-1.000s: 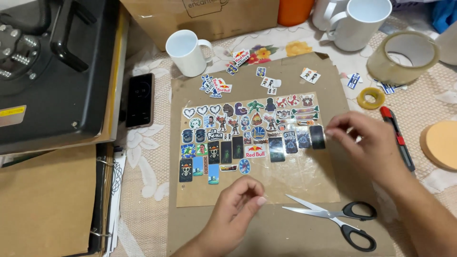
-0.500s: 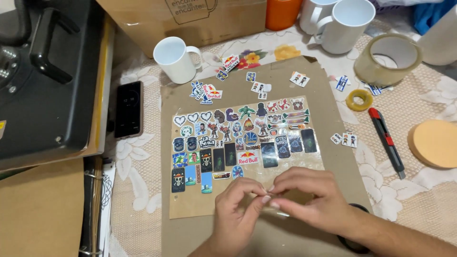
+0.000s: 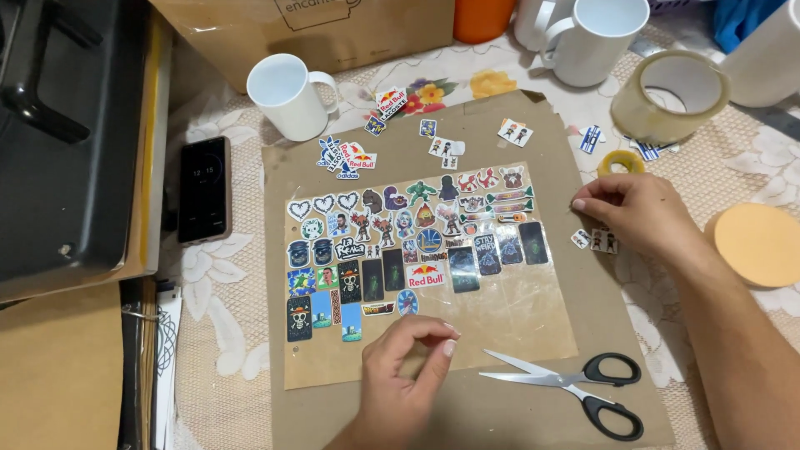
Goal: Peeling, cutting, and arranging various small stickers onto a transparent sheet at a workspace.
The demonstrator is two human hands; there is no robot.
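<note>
The left hand (image 3: 400, 367) pinches its fingers together at 6 o'clock of the sticker sheet (image 3: 417, 267); whether it holds something, I cannot tell. The right hand (image 3: 637, 212) lies loose by small stickers (image 3: 593, 240) at 3 o'clock. Scissors (image 3: 575, 387) lie near.

The surface (image 3: 750, 175) wears a cream lace cloth with a flower print showing at twelve o'clock. A black press machine (image 3: 71, 133) fills the nine o'clock side, with brown cardboard (image 3: 50, 375) below it at seven. A cardboard box (image 3: 333, 29) stands at eleven o'clock. The light is even and soft, throwing only faint shadows. No wall, floor or window shows.
</note>
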